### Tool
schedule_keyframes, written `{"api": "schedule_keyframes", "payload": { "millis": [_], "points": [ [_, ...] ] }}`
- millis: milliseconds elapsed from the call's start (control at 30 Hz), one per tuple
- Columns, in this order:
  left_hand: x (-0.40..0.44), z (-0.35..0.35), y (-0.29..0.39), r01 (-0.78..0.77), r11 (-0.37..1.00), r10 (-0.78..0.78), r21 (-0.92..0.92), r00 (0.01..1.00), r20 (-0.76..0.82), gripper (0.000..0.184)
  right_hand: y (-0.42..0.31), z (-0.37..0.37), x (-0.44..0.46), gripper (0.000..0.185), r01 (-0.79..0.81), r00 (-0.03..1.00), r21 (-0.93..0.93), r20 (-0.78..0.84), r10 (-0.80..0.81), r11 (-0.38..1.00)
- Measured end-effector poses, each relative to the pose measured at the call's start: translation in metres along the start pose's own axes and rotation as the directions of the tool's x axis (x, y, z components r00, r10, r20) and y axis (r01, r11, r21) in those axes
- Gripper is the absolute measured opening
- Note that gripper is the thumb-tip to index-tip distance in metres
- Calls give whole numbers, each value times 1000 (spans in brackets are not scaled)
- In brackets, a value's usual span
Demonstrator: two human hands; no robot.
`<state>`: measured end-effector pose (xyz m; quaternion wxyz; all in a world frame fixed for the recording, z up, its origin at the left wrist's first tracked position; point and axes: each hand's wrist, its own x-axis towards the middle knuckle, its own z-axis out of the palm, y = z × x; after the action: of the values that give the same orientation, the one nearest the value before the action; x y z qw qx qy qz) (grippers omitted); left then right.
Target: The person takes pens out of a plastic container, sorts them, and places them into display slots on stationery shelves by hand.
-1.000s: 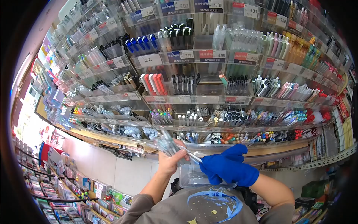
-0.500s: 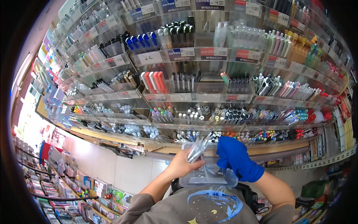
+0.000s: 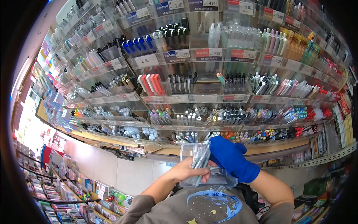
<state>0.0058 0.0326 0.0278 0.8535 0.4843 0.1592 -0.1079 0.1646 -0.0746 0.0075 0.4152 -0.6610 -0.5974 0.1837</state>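
Observation:
My left hand (image 3: 190,170) is closed around a bundle of slim clear and grey pens (image 3: 201,156), which stand nearly upright with a slight tilt to the right. My right hand (image 3: 233,158) wears a blue glove and is bent close against the right side of the pens' upper ends. Its fingertips are turned away or hidden, so its grip does not show. Beneath both hands, in front of my body, is a clear plastic box (image 3: 182,152). Some items inside it show only partly behind my hands.
Ahead rises a tiered clear acrylic pen rack (image 3: 175,99) with price labels, filled with many pens and markers. Its wooden ledge (image 3: 276,150) runs just beyond the box. Stocked shelves (image 3: 71,183) stand at lower left, and a wire rack (image 3: 328,158) at the right.
The pens have gone from a blurred, angled bunch to a more upright bundle, lower in my left hand. My gloved right hand has shifted left, up against the pens.

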Motion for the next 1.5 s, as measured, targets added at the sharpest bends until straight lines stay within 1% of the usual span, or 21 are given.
{"api": "schedule_keyframes", "payload": {
  "millis": [33,67,133,200,333,400,467,633,700,767,900,967,1000,1033,1067,1133,1200,1267,1367,1467,1500],
  "points": [
    [0,0,-1,-4,999,4,-34,1000,-6,31,-2,-3,0,12,63,997,-232,-30,-71,971],
    [0,0,-2,-8,998,7,-69,1000,-13,31,-2,-3,-3,11,-38,998,8,-39,38,999],
    [-1,-1,-4,-17,995,14,-100,999,-35,28,-2,-2,-7,10,-226,969,470,19,246,853],
    [-1,-3,-8,-29,994,24,-107,999,-47,25,0,-3,-3,12,-60,982,184,-164,90,981],
    [-2,-7,-19,-77,995,70,-66,992,-102,17,-1,-23,6,22,48,948,-234,-294,-118,971],
    [-2,-6,-23,-126,991,117,-42,977,-180,15,2,-21,6,27,11,941,-192,-330,-75,981],
    [-2,-3,-24,-191,981,179,-14,941,-288,13,-4,-25,10,25,77,920,-345,-338,-200,935],
    [-2,-4,-25,-338,941,291,-15,832,-472,14,6,-13,7,22,-113,911,192,-372,179,975],
    [-2,-2,-22,-392,920,333,-9,793,-510,13,0,-16,8,22,-120,911,124,-380,159,985],
    [-4,-1,-20,-412,911,353,-7,790,-502,12,-9,-22,10,23,-90,926,-152,-377,27,984],
    [-7,-2,-17,-426,902,364,-65,835,-413,12,-10,-22,11,28,-58,926,-203,-377,-23,978],
    [-6,-1,-16,-389,896,294,-214,880,-372,14,-15,-27,12,24,-16,938,-235,-340,-67,972],
    [-5,-1,-16,-365,886,259,-286,901,-347,15,-20,-26,12,20,-131,924,227,-325,202,965],
    [-4,-1,-16,-335,875,222,-348,919,-325,16,-25,-23,10,17,-224,881,636,-192,433,739],
    [-2,-2,-18,-302,861,186,-409,936,-300,17,-27,-21,8,15,-272,819,898,29,573,345],
    [0,-1,-19,-242,839,132,-487,959,-250,18,-13,-13,5,16,-248,856,760,-119,504,601],
    [1,1,-22,-192,829,94,-525,974,-208,20,-14,-14,6,20,-243,868,678,-168,467,694],
    [3,-1,-28,-146,783,112,-605,989,-94,20,-28,-26,9,22,-269,858,699,-139,495,662],
    [5,3,-27,-75,709,172,-701,983,69,21,-31,-31,16,27,-177,728,930,-98,679,324],
    [9,-1,-33,-80,657,175,-749,983,48,22,-38,-45,18,30,-272,702,948,78,708,165],
    [10,0,-33,-77,662,158,-745,987,39,22,-36,-40,18,29,-224,761,953,41,647,203]
  ]
}}
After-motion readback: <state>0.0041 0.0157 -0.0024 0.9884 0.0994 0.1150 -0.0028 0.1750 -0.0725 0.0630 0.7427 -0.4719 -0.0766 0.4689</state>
